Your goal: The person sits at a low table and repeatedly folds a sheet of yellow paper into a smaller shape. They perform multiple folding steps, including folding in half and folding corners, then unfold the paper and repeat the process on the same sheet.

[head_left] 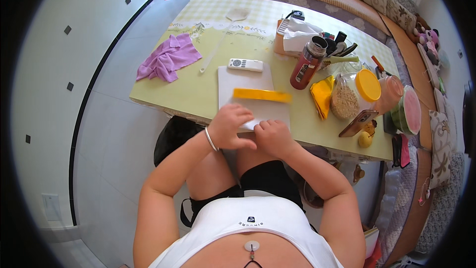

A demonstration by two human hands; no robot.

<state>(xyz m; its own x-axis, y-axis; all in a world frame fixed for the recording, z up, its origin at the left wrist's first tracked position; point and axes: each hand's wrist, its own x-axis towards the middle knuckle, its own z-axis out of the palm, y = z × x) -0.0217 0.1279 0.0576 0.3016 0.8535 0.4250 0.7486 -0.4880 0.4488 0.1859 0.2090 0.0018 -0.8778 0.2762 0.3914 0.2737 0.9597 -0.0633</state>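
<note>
**Two hands on a white sheet at the near edge of the bench**

The left hand [230,126], with a thin metal bangle [211,140] at the wrist, lies curled over the near left corner of a flat white sheet [248,87], fingers bent and pressed on it. The right hand [272,136] sits just beside it, fingers folded together over the sheet's near edge; whether it pinches the sheet or only rests there cannot be told. The sheet is rectangular, smooth and matte, lying on the pale green glossy bench [198,94] near its near edge. A narrow yellow strip [262,95] with straight edges lies across the sheet, just beyond the hands.

Beyond the sheet lies a white oblong remote control [245,64]. To the far left sits a crumpled purple cloth [168,58], soft and creased. To the right stands a dark red cylindrical flask [307,63] with a long pale label down its side, then a folded yellow cloth [322,97] and a clear round jar [349,97] with a yellow lid, filled with tan grains. A phone [358,123] in a brown case leans by the jar. A cut watermelon [409,110] sits at the far right
</note>
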